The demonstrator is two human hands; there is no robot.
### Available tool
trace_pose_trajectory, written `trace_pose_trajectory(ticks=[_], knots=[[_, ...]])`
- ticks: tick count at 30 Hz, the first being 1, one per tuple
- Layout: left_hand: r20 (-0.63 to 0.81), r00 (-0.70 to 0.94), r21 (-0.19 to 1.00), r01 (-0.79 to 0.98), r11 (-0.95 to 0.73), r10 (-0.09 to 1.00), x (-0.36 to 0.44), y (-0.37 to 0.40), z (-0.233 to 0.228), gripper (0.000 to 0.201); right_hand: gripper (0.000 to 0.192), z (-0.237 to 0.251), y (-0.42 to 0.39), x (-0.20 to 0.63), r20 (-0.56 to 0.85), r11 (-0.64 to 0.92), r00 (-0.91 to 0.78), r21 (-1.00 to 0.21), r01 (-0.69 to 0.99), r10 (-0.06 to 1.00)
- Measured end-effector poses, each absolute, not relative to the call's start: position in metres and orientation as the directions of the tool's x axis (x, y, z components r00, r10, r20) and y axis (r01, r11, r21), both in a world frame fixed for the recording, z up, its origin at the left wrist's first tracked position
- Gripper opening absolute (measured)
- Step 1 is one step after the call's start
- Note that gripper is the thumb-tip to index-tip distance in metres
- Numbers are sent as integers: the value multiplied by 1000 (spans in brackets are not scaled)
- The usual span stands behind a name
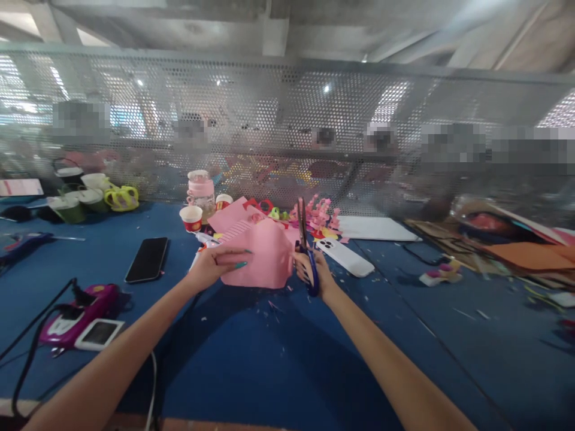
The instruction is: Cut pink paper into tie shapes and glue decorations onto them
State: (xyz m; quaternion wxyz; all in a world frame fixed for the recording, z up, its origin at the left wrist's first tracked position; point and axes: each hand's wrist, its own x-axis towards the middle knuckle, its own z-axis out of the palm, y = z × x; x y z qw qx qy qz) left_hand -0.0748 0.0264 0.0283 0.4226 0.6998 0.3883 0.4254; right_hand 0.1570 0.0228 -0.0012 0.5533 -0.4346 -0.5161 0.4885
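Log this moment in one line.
left hand: holding pink paper | right hand: holding scissors, blades up | beside right hand: white phone | left of left hand: black phone

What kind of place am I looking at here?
Probably a craft workspace, judging by the pink paper and blue-handled scissors held over a blue table.

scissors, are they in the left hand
No, the right hand holds the scissors, while the left hand holds pink paper.
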Motion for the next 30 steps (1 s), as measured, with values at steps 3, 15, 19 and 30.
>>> trace_pose_trajectory(ticks=[3, 15, 19, 30], knots=[[385, 210, 895, 155, -419, 899, -78, 30, 29, 32, 39, 1, 20, 154, 122, 138, 102, -977, -165, 987], [438, -255, 895, 36, -444, 862, -84, 38, 25, 39, 37, -3, 12, 145, 43, 48, -32, -985, 168, 999], [459, -224, 886, 49, -461, 859, -87, 41, 22, 39, 37, 4, 7, 145, 31, 46, -97, -987, 156, 995], [447, -158, 893, 34, -448, 880, -89, 43, 23, 41, 40, -5, 10, 153, 87, 125, -167, -964, 233, 982]])
